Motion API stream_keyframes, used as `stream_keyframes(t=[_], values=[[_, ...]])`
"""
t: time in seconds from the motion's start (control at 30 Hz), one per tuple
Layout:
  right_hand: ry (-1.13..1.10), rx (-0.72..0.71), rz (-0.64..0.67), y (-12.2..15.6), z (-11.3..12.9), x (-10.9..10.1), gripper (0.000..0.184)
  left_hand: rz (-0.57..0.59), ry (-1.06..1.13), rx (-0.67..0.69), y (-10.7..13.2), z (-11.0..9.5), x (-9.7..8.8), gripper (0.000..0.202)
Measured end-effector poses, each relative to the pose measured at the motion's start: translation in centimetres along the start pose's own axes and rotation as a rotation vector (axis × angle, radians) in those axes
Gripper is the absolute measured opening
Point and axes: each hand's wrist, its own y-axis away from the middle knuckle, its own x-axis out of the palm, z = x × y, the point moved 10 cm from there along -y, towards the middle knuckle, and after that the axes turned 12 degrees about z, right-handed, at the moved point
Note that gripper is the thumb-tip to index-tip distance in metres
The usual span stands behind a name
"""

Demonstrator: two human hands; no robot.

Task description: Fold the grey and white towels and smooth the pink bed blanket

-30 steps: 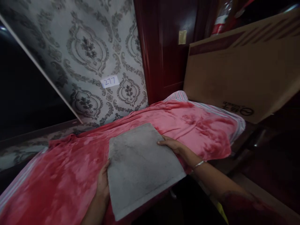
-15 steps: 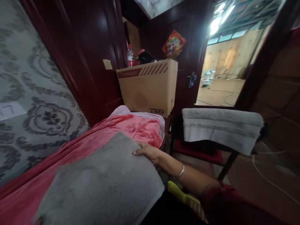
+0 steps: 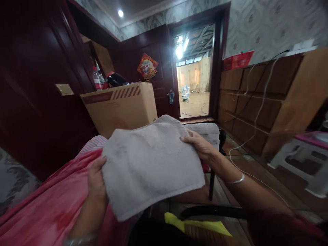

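One gray cloth (image 3: pixel 153 164) | left hand (image 3: pixel 97 177): clasped on edge | right hand (image 3: pixel 200 144): pinching opposite edge

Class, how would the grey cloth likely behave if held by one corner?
The grey cloth would probably droop, since its edges curve between the left hand and right hand. It seems unlikely to slip, its surface looking matte and fuzzy.

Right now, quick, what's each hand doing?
Left hand: holding the gray cloth by its left edge.
Right hand: holding the same cloth, thumb on top.
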Motion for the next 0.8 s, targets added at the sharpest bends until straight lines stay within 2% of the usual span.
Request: stream_keyframes(t=[0.07,0.17,0.23,0.3,0.4,0.47,0.53,0.63,0.73,0.8], values=[[0.061,-0.056,-0.119,1.0,2.8,-3.5,0.071,0.054,0.002,-0.065,-3.5,2.6,4.5,0.034],[0.18,-0.134,-0.24,1.9,6.5,-7.9,0.067,0.235,-0.017,-0.071,-8.6,5.4,10.7,0.036],[0.271,-0.171,-0.286,2.2,8.4,-10.4,0.061,0.336,-0.037,-0.064,-11.7,7.2,13.6,0.033],[0.366,-0.187,-0.327,2.2,9.6,-12.9,0.056,0.407,-0.057,-0.08,-14.5,9.2,15.5,0.029],[0.56,-0.18,-0.417,2.2,9.7,-17.2,0.059,0.41,-0.202,-0.193,-17.3,13.4,16.1,0.024],[0.716,-0.183,-0.521,2.7,9.2,-19.9,0.064,0.365,-0.331,-0.267,-18.3,15.9,15.2,0.021],[0.834,-0.181,-0.608,3.2,8.4,-22.0,0.066,0.343,-0.397,-0.278,-18.6,17.3,14.3,0.016],[0.893,-0.16,-0.64,3.6,7.1,-23.4,0.068,0.392,-0.432,-0.232,-18.5,17.7,14.1,0.013],[0.9,-0.171,-0.606,3.5,7.1,-23.2,0.068,0.442,-0.472,-0.21,-18.3,17.4,14.4,0.02],[0.913,-0.169,-0.581,3.3,7.5,-23.0,0.065,0.436,-0.506,-0.177,-18.4,17.1,14.5,0.024]])
